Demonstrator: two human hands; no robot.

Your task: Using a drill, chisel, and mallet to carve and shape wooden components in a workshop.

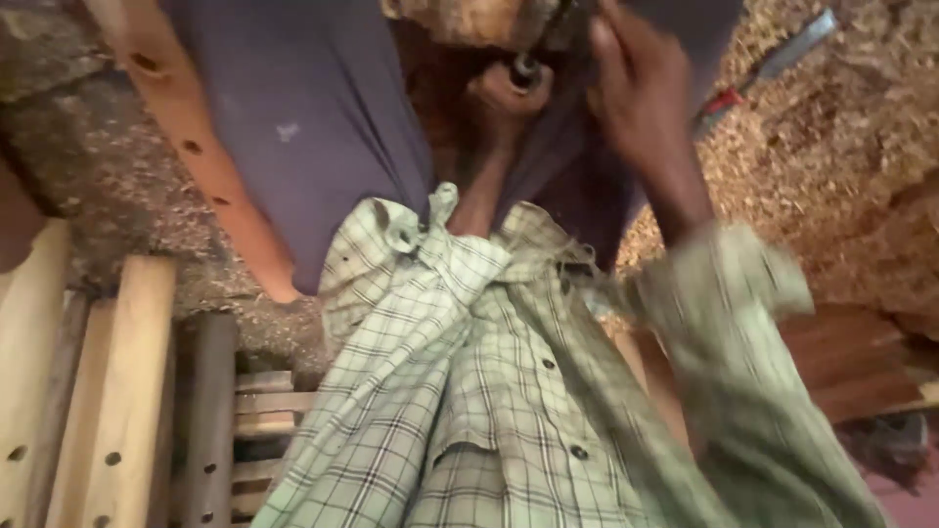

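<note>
Sawdust floor (pixel 831 147) of a wood shop, view motion-blurred. Landmark: rough wood block (pixel 469 20) at the top edge, mostly cut off.

- Round-ended tool (pixel 525 68): dark metal tip, directly below the block, touching or nearly touching it; can't tell which.
- Left hand (pixel 501 103): clenched round the tool just below its tip.
- Right hand (pixel 636 88): right of the block, fingers up against the dark cloth (pixel 313 117). Too blurred, so I cannot tell whether it grasps anything.
- Checked shirt (pixel 469 391): well below the block.
- Reddish rail (pixel 186 147): left of the block, holes along it.
- Pale slats (pixel 117 391): far below-left of the block, also holed.
- Red-handled blade (pixel 773 64): right of the block, lying unheld in the sawdust.

Progress, my read: rail and slats look already drilled. Work on the block seems under way, but its working face is out of frame, so what is done or left can't be judged.
</note>
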